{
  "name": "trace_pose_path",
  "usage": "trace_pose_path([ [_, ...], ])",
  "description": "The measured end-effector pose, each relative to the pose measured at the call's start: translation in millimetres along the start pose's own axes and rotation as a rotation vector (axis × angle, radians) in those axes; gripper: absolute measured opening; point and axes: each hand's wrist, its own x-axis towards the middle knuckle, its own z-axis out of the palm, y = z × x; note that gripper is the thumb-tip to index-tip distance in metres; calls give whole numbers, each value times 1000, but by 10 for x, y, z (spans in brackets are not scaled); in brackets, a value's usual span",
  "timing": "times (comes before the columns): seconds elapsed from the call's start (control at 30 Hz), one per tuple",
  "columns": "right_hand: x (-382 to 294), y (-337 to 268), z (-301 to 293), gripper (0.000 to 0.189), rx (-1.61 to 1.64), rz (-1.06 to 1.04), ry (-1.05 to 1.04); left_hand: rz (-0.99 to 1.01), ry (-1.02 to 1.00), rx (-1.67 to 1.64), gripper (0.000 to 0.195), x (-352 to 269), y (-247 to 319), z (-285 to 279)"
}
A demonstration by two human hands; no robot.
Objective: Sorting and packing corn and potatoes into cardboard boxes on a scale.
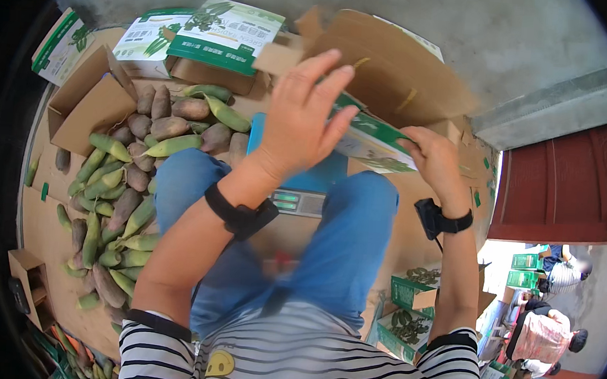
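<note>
An open cardboard box (384, 51) with a green-and-white printed outside stands tilted in front of me, blurred by motion. My right hand (434, 154) pinches the edge of its green-and-white printed side (374, 136) between thumb and fingers. Over the box's left side is my left hand (307, 109), fingers spread and nothing visible in it; whether it touches the cardboard I cannot tell. A blue weighing scale (310, 176) with a lit display lies between my knees, partly covered by my left hand and the box.
Green radishes (176, 146) and dark reddish root vegetables (169, 127) are heaped at left on the cardboard-covered floor (44, 222). Printed cartons (225, 28) and an open brown box (90, 114) line the wall. Boxes of greenery (405, 326) sit at right. Other people (541, 331) are beyond the red door (566, 183).
</note>
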Motion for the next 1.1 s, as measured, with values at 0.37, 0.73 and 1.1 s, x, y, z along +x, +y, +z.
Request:
trace_pose_path([
  [0.37,390,-477,591,12,55,-151,-349,-80,-16,-21,42,-59,-25,91],
  [0.73,430,-358,624,23,76,-104,-476,-104,33,-48,40,-49,16,109],
  [1.1,462,-330,559,20,94,59,-624,-461,113,-262,27,346,24,-1130],
])
